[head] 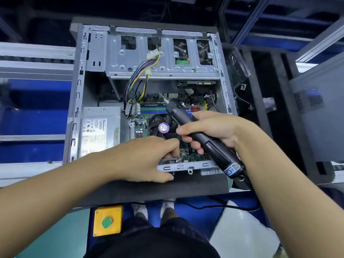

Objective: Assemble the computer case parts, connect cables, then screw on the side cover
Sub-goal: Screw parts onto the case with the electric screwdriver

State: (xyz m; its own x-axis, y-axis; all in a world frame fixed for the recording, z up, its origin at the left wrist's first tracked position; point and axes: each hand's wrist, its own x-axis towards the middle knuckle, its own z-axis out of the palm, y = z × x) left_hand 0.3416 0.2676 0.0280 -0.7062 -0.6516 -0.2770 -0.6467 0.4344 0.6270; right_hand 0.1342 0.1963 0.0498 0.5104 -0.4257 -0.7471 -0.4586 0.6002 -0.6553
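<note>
The open computer case (78,86) lies on its side on a dark mat, with the motherboard (162,107), a CPU fan (163,127), the power supply (100,131) and a bundle of coloured cables (137,81) showing inside. My right hand (210,129) grips a black electric screwdriver (188,118) whose bit points up and left over the board. My left hand (149,157) reaches over the case's near rim (182,167), fingers curled and pinching at something small by the board's near edge; what it pinches is hidden.
A grey side panel (320,116) stands at the right beyond a black foam tray (275,127) with loose parts and wires. A yellow box with a green button (107,220) sits below the table edge. The screwdriver's cord (223,206) trails along the floor.
</note>
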